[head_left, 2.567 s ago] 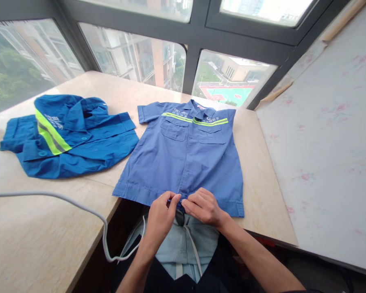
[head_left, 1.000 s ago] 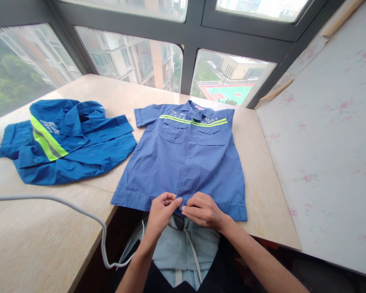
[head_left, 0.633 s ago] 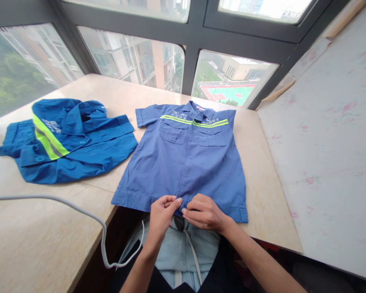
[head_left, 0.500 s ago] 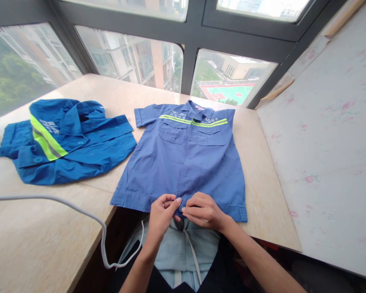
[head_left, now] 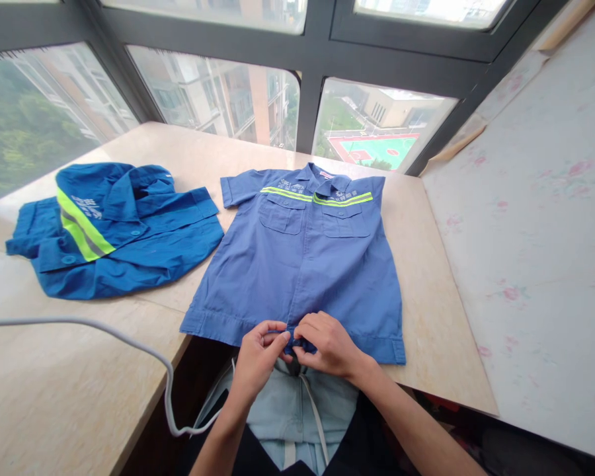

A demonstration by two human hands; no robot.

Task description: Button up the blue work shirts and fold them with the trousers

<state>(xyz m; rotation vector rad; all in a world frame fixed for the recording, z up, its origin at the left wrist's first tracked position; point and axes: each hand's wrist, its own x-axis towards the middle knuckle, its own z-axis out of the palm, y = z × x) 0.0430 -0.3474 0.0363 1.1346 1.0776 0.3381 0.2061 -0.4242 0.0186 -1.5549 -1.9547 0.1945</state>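
Observation:
A blue short-sleeved work shirt (head_left: 297, 258) lies spread face up, its collar toward the window and its hem at the near table edge. Yellow-green reflective stripes cross its chest above two flap pockets. At the middle of the hem, my left hand (head_left: 260, 354) pinches the shirt's fabric between thumb and fingers. My right hand (head_left: 327, 344) grips the front edge just beside it, fingers curled. Between the fingertips the hem is bunched, and fine details there are partly hidden.
To the left lies a second, brighter blue work garment (head_left: 129, 244), loosely folded, with a reflective stripe. A white cable (head_left: 163, 363) hangs across the near left edge of the table (head_left: 69, 370). Windows (head_left: 218, 92) rise behind; a floral-patterned wall (head_left: 540, 231) borders the right.
My right hand's fingers have shifted and bent more at the hem, and the fabric between my hands is turned up more. Both garments lie in place; the view has moved slightly.

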